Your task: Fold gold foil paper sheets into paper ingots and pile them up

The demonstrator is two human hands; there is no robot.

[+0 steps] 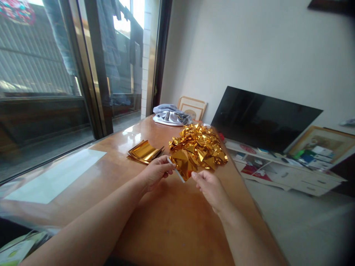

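Between my hands is a sheet of gold foil paper [181, 166] with a pale strip along its lower left edge. My left hand [158, 170] pinches that sheet at its left corner. On the opposite side, my right hand [205, 184] grips the lower right edge between thumb and fingers. Just beyond the sheet lies a heap of folded gold foil pieces [203, 142], shiny and pointed. To the left of the heap rests a stack of flat, slightly curled gold foil sheets [145, 150], close to my left hand but apart from it.
The glossy wooden table [172, 229] runs away from me, with folded cloth [172, 115] at its far end. A white sheet [58, 175] lies at left beside the glass door [91, 66]. On the right, a TV [263, 118] stands over a white cabinet [294, 177].
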